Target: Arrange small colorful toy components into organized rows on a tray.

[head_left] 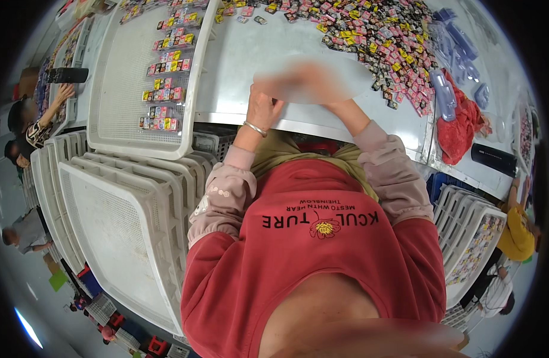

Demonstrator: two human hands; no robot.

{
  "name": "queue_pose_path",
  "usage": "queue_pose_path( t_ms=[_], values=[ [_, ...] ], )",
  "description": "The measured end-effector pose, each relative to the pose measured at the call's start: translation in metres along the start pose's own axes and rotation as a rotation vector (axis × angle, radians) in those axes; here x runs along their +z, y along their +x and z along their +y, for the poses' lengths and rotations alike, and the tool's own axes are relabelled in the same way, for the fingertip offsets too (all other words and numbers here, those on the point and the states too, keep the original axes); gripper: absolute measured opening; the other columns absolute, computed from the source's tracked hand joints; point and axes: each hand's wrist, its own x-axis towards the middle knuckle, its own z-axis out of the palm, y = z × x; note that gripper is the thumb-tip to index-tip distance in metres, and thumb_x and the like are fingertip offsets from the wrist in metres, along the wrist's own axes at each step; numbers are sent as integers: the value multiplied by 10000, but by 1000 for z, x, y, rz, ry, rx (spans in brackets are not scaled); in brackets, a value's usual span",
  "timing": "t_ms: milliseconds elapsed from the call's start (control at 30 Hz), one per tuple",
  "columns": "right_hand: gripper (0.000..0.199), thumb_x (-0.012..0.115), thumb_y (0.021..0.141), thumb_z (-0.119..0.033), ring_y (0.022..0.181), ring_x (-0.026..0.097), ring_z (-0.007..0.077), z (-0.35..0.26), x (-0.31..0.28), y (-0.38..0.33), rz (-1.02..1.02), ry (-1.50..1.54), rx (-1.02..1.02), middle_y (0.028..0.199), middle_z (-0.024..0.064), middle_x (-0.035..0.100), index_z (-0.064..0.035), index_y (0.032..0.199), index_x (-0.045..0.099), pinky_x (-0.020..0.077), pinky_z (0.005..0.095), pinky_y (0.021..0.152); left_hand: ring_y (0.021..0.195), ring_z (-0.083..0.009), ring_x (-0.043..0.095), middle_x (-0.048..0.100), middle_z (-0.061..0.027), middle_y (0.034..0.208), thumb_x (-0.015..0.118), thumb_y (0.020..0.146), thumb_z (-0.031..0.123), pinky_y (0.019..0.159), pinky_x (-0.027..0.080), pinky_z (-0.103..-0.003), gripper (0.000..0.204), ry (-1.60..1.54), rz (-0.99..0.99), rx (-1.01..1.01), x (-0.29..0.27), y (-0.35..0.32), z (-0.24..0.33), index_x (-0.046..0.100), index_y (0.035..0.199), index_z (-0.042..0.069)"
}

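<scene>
Left hand (264, 107) and right hand (322, 83) meet over the pale grey metal worktable (256, 53); motion blur hides their grip. A heap of small multicoloured packets (382, 42) lies near the right hand. A white perforated plastic tray (116, 77) sits left.

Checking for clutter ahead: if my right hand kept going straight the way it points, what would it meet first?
Hard to say, since the right hand is motion-blurred. It seems to point across the white table, so probably bare tabletop first, then the pile of small colourful packets.

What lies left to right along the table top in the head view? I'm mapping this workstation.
White mesh tray with rows of small packets → the person's hands → heap of colourful packets → clear plastic blister trays → red cloth.
</scene>
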Motion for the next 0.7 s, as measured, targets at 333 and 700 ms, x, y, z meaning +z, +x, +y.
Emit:
queue_pose_path(
  t_ms=[333, 700],
  values=[
    [80, 581, 777, -3, 822, 617, 314, -3, 1, -6, 145, 157, 155, 874, 128, 614, -34, 796, 652, 498, 415, 723, 838, -284, 557, 612, -80, 911, 722, 693, -4, 728, 465, -367, 229, 65, -56, 133, -4, 2, -6, 663, 911, 36],
    [148, 574, 753, 27, 849, 577, 291, -2, 7, -16, 146, -41, 52, 887, 105, 582, -34, 843, 674, 471, 394, 725, 955, -285, 559, 616, -94, 1105, 652, 761, -8, 835, 464, -362, 290, 196, -131, 221, -3, 3, -6, 646, 1048, 38]
  ],
)
